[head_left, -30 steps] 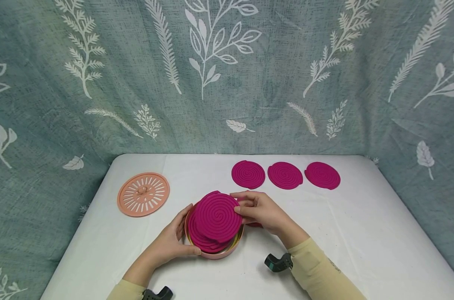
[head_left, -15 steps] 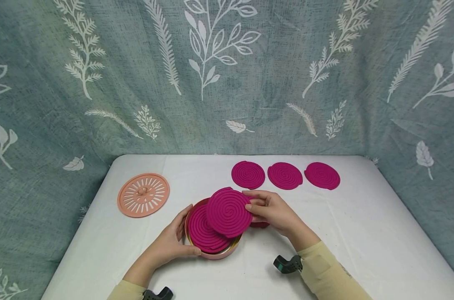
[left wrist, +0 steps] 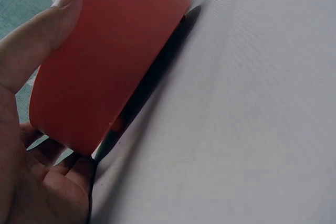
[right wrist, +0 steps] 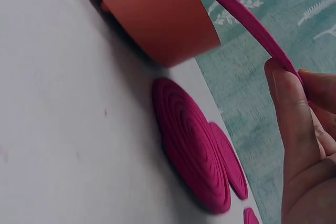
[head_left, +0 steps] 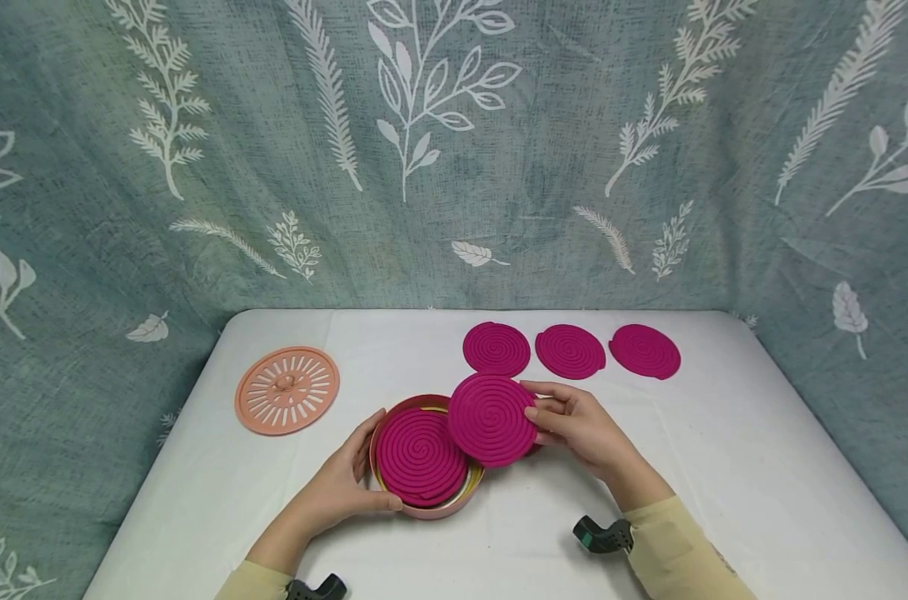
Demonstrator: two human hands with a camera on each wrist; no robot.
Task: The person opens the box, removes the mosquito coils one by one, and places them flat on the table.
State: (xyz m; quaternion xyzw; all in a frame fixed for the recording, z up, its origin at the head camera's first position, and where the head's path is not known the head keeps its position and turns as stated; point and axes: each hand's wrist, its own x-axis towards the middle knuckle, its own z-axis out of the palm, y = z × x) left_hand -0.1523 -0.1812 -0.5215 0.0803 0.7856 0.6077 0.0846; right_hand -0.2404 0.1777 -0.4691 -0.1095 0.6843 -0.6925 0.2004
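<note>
My left hand (head_left: 349,471) grips the side of a round coral container (left wrist: 113,51), thumb at the front of the rim and fingers behind. Inside it lies a magenta spiral coaster (head_left: 421,457); a yellow lining shows along the inner edge. Between thumb and fingers, my right hand (head_left: 574,421) pinches another spiral coaster (head_left: 491,419) by its right edge, raised above the table and overlapping the container's right rim. Below it, one more magenta coaster (right wrist: 191,145) rests on the table beside the container, mostly hidden in the head view.
Along the table's back lie three magenta coasters in a row: left coaster (head_left: 496,348), middle coaster (head_left: 570,351) and right coaster (head_left: 645,351). A slotted coral lid (head_left: 253,417) with a knob lies at the left. Behind the white table (head_left: 724,483) hangs a leaf-patterned curtain (head_left: 529,242).
My right hand has moved right with the pinched coaster, away from over the container, uncovering the coaster inside. My left hand stays on the container.
</note>
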